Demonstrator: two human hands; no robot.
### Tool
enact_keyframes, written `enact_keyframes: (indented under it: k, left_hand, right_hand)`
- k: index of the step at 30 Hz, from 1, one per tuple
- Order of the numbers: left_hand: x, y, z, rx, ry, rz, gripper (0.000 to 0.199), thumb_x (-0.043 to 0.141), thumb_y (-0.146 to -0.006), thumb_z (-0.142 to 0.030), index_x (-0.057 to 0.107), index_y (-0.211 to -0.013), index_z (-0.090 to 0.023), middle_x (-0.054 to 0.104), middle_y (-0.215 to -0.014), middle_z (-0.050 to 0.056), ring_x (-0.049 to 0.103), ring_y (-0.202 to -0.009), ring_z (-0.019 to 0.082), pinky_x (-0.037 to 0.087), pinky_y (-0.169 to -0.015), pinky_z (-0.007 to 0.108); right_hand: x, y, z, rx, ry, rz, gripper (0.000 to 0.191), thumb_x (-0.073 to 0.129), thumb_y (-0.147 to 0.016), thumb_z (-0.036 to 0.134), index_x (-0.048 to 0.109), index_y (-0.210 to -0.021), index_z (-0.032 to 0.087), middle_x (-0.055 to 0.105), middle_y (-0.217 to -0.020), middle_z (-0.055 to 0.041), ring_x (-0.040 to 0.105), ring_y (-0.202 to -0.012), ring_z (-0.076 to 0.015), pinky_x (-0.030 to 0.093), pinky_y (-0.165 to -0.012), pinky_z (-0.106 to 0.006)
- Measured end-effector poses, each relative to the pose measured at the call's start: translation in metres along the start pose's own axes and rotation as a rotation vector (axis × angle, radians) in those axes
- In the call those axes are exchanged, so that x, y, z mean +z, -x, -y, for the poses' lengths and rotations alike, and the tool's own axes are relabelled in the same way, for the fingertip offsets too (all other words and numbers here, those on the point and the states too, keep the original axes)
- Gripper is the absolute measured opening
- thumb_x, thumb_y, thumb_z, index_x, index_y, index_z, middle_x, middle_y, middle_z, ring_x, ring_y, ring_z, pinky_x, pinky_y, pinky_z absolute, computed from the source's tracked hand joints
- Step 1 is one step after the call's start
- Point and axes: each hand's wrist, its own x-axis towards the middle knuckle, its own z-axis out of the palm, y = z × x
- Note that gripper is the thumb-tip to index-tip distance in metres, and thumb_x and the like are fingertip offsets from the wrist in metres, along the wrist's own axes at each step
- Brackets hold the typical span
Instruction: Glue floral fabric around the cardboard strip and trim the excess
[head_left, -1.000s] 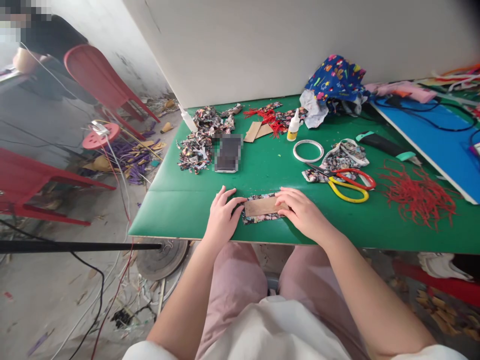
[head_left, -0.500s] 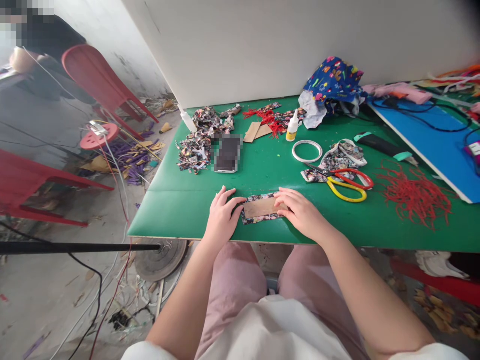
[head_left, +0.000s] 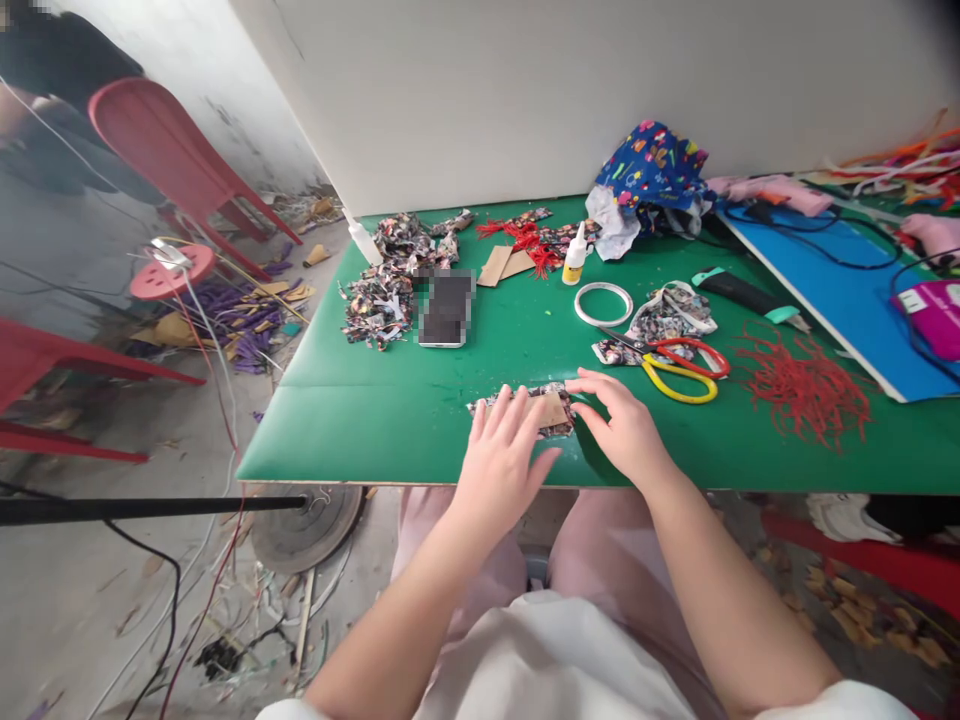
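A brown cardboard strip [head_left: 556, 408] lies on a piece of dark floral fabric [head_left: 557, 431] near the table's front edge, the fabric showing around it. My left hand [head_left: 501, 455] rests flat over the left part of both, fingers stretched out and hiding much of the card. At the fabric's right end is my right hand [head_left: 624, 425], thumb and fingers apart, fingertips near or touching the edge. Beyond them lie scissors [head_left: 682, 372] with one red and one yellow handle, a roll of white tape [head_left: 604, 304] and a small glue bottle [head_left: 574, 258].
Fabric scraps [head_left: 382, 305] and a phone [head_left: 444, 310] lie at the left of the green table [head_left: 322, 430]. To the right are a utility knife [head_left: 746, 295], red strings [head_left: 806, 385] and a blue board [head_left: 832, 305]. A person [head_left: 71, 70] sits near a red chair [head_left: 154, 130].
My left hand has moved right from the fabric's left edge and now lies flat over the card. My right fingers have drawn back from the card to the fabric's right end.
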Motion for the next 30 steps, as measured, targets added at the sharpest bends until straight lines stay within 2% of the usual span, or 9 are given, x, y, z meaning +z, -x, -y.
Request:
enact_keyframes:
  k: [2,4,9,15,30]
  left_hand:
    - [0.006,-0.003,-0.013,0.0,-0.048,0.044,0.06,0.038,-0.086,-0.051,0.03,-0.136,-0.019,0.03,-0.142,0.012,0.019,-0.133,0.032,0.02,-0.104,0.057]
    - [0.013,-0.005,-0.019,-0.015,-0.08,0.051,0.064,0.036,-0.084,-0.057,0.031,-0.136,-0.021,0.029,-0.143,0.012,0.018,-0.133,0.034,0.017,-0.103,0.061]
    - [0.021,-0.004,-0.02,-0.045,-0.114,0.033,0.059,0.032,-0.085,-0.056,0.035,-0.134,-0.023,0.031,-0.142,0.011,0.022,-0.132,0.033,0.015,-0.103,0.061]
    - [0.021,-0.004,-0.02,-0.044,-0.145,0.002,0.056,0.032,-0.086,-0.055,0.037,-0.133,-0.024,0.034,-0.14,0.01,0.025,-0.13,0.032,0.019,-0.102,0.059]
    - [0.025,-0.004,-0.02,-0.024,-0.143,-0.109,0.048,0.039,-0.085,-0.046,0.047,-0.126,-0.021,0.04,-0.137,0.011,0.032,-0.127,0.033,0.023,-0.101,0.056]
  right_hand:
    - [0.002,0.0,0.0,-0.023,0.025,0.056,0.026,0.045,-0.083,0.016,0.054,-0.106,0.023,0.059,-0.113,-0.0061,0.049,-0.115,-0.0201,0.041,-0.096,-0.041]
    - [0.005,0.0,-0.001,-0.038,0.04,0.114,0.029,0.044,-0.082,0.014,0.053,-0.109,0.022,0.058,-0.116,-0.0074,0.047,-0.117,-0.0198,0.041,-0.097,-0.04]
    - [0.006,-0.001,0.0,-0.042,0.04,0.193,0.028,0.041,-0.083,0.013,0.053,-0.107,0.021,0.059,-0.114,-0.0071,0.046,-0.117,-0.0198,0.04,-0.098,-0.041]
    - [0.006,0.0,0.001,-0.007,0.004,0.182,0.031,0.042,-0.082,0.013,0.054,-0.108,0.023,0.058,-0.115,-0.0059,0.046,-0.117,-0.0209,0.039,-0.098,-0.044]
    - [0.009,-0.001,-0.001,-0.012,-0.006,0.152,0.034,0.042,-0.08,0.009,0.055,-0.109,0.023,0.059,-0.113,-0.0051,0.046,-0.114,-0.0171,0.038,-0.098,-0.037]
